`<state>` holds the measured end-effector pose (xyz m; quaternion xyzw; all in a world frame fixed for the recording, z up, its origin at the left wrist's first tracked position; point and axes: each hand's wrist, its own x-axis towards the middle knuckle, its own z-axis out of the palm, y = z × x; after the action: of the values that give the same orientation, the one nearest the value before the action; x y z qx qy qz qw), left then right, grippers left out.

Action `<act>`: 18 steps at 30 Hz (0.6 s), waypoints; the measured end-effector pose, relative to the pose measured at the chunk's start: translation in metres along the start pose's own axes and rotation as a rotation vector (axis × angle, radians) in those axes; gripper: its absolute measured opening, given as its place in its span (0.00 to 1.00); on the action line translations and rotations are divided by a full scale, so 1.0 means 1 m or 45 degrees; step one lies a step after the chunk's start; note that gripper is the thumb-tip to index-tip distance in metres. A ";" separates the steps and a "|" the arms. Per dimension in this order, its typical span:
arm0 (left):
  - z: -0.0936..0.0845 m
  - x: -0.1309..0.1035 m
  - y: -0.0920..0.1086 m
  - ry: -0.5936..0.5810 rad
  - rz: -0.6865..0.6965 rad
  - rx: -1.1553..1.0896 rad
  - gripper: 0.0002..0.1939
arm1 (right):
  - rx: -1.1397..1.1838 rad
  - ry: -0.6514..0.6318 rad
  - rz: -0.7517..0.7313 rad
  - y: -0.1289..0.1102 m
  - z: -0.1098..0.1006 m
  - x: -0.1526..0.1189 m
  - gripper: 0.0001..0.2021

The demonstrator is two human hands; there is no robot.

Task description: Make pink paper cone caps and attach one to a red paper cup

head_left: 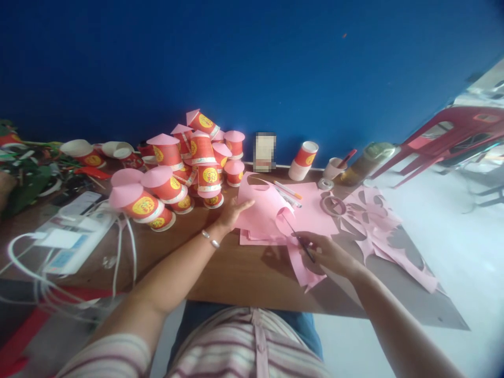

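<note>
My left hand (pixel 232 212) grips the left edge of a curled sheet of pink paper (pixel 258 207), which has a rounded cut-out near its top. In my right hand (pixel 325 252) is a dark-handled pair of scissors (pixel 304 245), its thin blade at the paper's lower right edge. A cut pink strip (pixel 301 262) hangs down below the scissors. More flat pink sheets (pixel 315 205) lie beneath on the table. To the left of my left hand stand several stacked red paper cups (pixel 208 178) with yellow emblems and pink cone tops.
Pink paper scraps (pixel 374 215) and a tape roll (pixel 333 205) lie at the right. Behind are pens (pixel 289 191), a cup stack (pixel 304 160), a small cup (pixel 334 168) and a bottle (pixel 368 163). A power strip (pixel 79 247) with white cables sits left. Red chairs (pixel 452 131) stand beyond.
</note>
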<state>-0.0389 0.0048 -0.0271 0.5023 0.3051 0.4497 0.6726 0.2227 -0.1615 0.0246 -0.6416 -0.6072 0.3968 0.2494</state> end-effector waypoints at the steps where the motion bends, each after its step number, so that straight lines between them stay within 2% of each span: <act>1: 0.000 0.000 0.000 -0.005 -0.002 0.008 0.20 | 0.039 -0.003 -0.007 0.000 0.001 0.001 0.21; 4: 0.002 -0.001 0.002 -0.006 -0.009 0.026 0.22 | 0.144 -0.010 -0.017 -0.002 0.004 0.006 0.21; 10: 0.007 -0.004 0.007 -0.110 -0.018 0.076 0.25 | 0.253 -0.061 -0.052 -0.002 0.015 0.020 0.24; 18: 0.005 0.000 0.007 -0.095 0.134 0.192 0.19 | 0.395 -0.080 -0.100 0.010 0.029 0.027 0.29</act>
<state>-0.0368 0.0035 -0.0191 0.5834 0.2858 0.4412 0.6191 0.2039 -0.1411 -0.0050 -0.5584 -0.5708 0.4955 0.3418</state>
